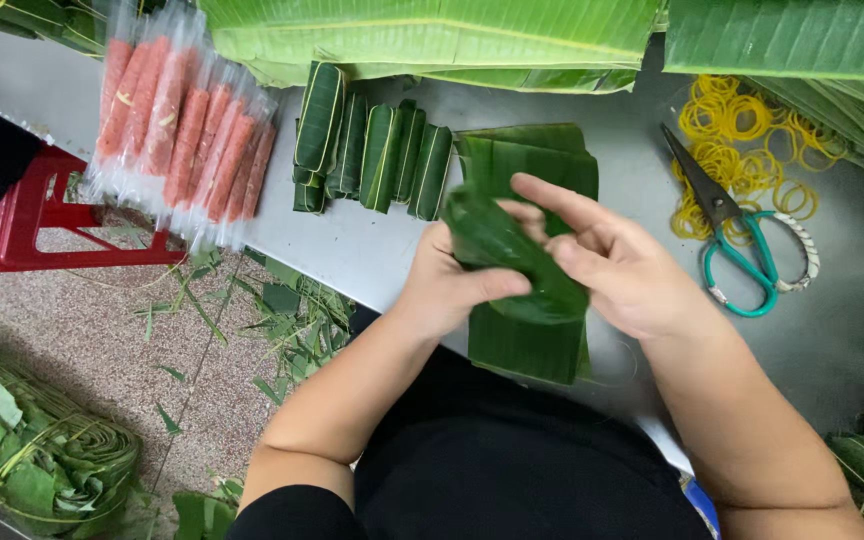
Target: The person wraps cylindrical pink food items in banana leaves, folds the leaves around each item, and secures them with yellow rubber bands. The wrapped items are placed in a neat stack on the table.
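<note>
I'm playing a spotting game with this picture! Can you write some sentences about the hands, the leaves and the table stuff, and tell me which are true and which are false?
1. Both hands, left hand and right hand, hold a folded green leaf bundle. True.
2. The scissors have red handles. False: the handles are teal.
3. Yellow rubber bands lie beside the scissors. True.
4. The pink sausages in clear wrap lie on the floor. False: they lie on the grey table.
5. Wrapped leaf parcels sit in a row on the table. True.
</note>
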